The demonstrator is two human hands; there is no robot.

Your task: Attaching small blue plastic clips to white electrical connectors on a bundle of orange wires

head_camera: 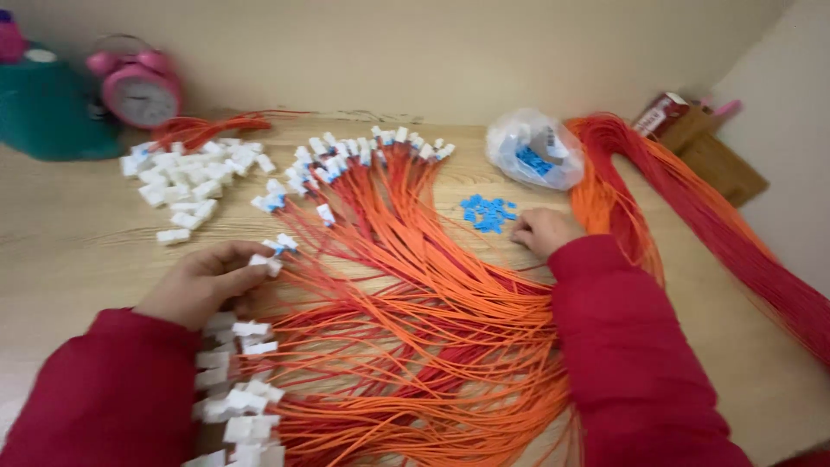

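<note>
My left hand (206, 281) pinches a white plastic connector (264, 262) on the end of an orange wire, over a big fan of orange and red wires (406, 294). My right hand (543, 230) rests fingers-down on the wooden table beside a small heap of blue plastic pieces (488, 212), its fingertips touching the nearest ones; whether it holds one is hidden. Both arms wear red sleeves. Several wired white connectors with blue inserts (372, 147) lie at the far ends of the wires. More white connectors (238, 389) are stacked below my left hand.
Loose white connectors (186, 177) lie at the back left. A clear bag of blue pieces (534, 151) sits at the back. A thick orange-red wire bundle (692, 207) runs along the right. A pink alarm clock (138, 86) and a teal object (43, 108) stand by the wall.
</note>
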